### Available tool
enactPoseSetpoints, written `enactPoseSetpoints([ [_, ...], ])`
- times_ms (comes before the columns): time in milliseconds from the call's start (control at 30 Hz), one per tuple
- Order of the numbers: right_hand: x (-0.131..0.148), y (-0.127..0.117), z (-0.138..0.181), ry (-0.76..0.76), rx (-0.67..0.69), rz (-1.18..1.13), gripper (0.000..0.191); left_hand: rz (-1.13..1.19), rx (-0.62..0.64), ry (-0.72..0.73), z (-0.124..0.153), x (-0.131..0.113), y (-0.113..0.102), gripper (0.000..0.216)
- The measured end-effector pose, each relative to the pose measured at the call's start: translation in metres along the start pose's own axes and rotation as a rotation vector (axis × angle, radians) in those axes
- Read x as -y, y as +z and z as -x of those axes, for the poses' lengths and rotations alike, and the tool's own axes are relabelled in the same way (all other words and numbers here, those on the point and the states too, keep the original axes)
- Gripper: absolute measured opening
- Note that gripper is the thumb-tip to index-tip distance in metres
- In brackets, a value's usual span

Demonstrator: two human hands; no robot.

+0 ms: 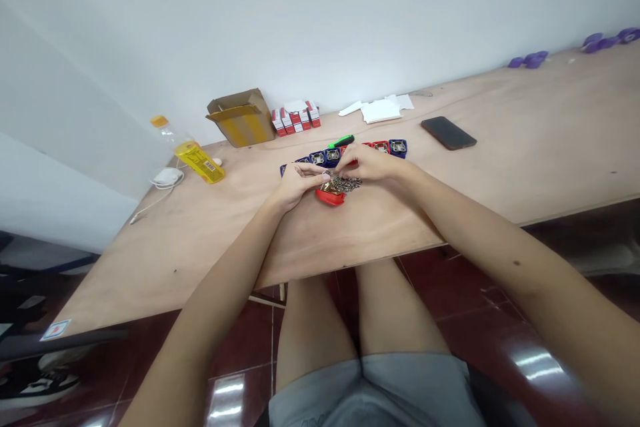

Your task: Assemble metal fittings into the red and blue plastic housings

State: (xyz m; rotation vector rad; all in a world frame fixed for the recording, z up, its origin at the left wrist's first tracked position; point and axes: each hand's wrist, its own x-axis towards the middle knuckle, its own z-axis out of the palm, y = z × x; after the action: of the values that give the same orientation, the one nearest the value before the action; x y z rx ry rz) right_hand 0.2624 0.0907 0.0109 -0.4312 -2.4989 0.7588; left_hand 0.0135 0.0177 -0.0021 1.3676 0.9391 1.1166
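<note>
My left hand (296, 185) rests over the wooden table with its thumb and fingers pinched at a small metallic piece I cannot make out. Close beside it, my right hand (369, 161) bends its fingers down to a pinch; what they hold is hidden. Just under the fingertips lies a pile of small metal parts (350, 184). A red shell-like piece (330, 197) with gold-coloured metal by it sits below the left fingertips. Behind both hands runs a row of blue cases (318, 158) and red cases (381, 147) with metal fittings inside, partly covered by the right hand. A green and black screwdriver (342, 142) lies behind the row.
On the left stand a yellow-labelled bottle (200, 160), a white charger with cable (168, 177) and an open cardboard box (243, 120). Red-and-white small boxes (296, 119) and white papers (383, 109) line the wall. A phone (449, 133) and purple dumbbells (531, 60) lie right.
</note>
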Motion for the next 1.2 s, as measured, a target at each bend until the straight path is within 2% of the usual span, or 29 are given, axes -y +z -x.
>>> enactPoseSetpoints([
  [67,-0.002,0.001,0.0,-0.004,0.002,-0.008,0.029,-0.002,-0.005,0.007,-0.001,0.001,-0.001,0.044],
  [233,-0.007,0.005,0.0,0.033,-0.122,0.039,0.038,-0.006,-0.041,0.007,-0.002,0.003,-0.002,0.048],
  [400,-0.014,0.008,-0.002,0.067,-0.185,0.263,0.036,-0.011,-0.071,0.024,-0.002,0.003,-0.002,0.046],
  [667,-0.022,0.012,0.001,0.121,-0.149,0.455,0.032,0.004,-0.039,0.023,-0.001,0.0,0.001,0.045],
  [833,-0.022,0.01,0.003,0.118,-0.126,0.421,0.03,0.004,-0.029,0.026,-0.001,0.001,0.001,0.044],
  [1100,-0.02,0.013,0.002,0.126,-0.156,0.399,0.039,-0.012,0.001,0.051,-0.001,0.001,0.001,0.042],
  [1200,-0.019,0.014,0.002,0.138,-0.127,0.412,0.04,-0.022,0.011,0.051,-0.001,0.002,0.002,0.044],
])
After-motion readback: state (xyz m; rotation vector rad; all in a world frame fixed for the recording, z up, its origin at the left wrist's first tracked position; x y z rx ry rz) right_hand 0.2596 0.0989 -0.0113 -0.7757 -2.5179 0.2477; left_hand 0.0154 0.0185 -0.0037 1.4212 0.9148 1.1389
